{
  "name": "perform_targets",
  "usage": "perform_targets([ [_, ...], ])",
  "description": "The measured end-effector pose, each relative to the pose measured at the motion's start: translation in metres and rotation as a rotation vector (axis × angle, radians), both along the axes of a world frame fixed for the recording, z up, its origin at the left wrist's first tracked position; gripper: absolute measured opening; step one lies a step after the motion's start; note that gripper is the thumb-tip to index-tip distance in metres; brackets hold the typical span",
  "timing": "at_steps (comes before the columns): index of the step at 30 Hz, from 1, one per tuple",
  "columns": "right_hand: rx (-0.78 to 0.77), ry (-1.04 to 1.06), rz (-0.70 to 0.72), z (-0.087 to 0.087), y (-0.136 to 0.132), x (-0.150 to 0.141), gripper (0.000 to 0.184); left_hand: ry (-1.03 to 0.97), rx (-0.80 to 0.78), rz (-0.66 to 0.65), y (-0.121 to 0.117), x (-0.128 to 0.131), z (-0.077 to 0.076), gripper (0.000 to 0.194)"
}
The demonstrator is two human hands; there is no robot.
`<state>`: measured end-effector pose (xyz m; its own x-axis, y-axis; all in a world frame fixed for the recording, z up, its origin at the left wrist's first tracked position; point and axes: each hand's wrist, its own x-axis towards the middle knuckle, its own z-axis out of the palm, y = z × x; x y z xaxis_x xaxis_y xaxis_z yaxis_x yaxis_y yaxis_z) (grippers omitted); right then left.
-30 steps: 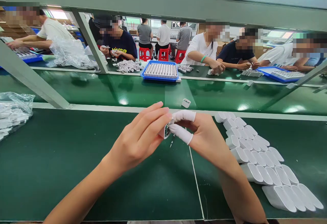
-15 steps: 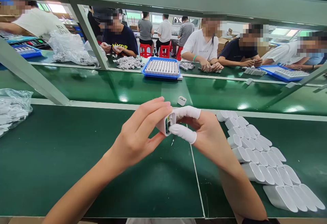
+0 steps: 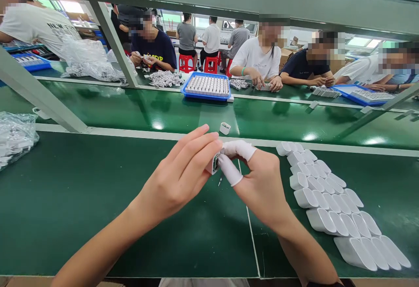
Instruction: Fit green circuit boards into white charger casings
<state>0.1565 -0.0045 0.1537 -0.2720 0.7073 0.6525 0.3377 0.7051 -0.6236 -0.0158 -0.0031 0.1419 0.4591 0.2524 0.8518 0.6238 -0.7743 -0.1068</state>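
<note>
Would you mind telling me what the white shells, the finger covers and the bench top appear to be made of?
Shells: likely moulded plastic, smooth with a soft sheen. Finger covers: probably thin latex or rubber, matte and wrinkled, clinging tightly. Bench top: apparently a green rubbery mat, dull and seamed.

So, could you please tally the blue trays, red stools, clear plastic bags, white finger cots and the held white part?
Blue trays: 3
Red stools: 3
Clear plastic bags: 2
White finger cots: 2
Held white part: 1
Total: 11
</note>
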Motion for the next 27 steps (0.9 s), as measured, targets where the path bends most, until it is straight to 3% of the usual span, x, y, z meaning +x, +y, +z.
perform_targets([
  [6, -0.142, 0.088, 0.21, 0.008, -0.002, 0.006, 0.017, -0.023, -0.067, 0.003, -0.01, -0.006, 0.009, 0.043],
  [15, 0.107, -0.096, -0.04, 0.005, -0.01, 0.002, 0.017, 0.061, 0.024, 0.071, -0.018, 0.003, 0.009, 0.038],
  [27, 0.282, -0.218, -0.081, 0.006, -0.007, 0.009, 0.016, 0.091, 0.015, 0.024, -0.021, 0.004, 0.009, 0.04],
])
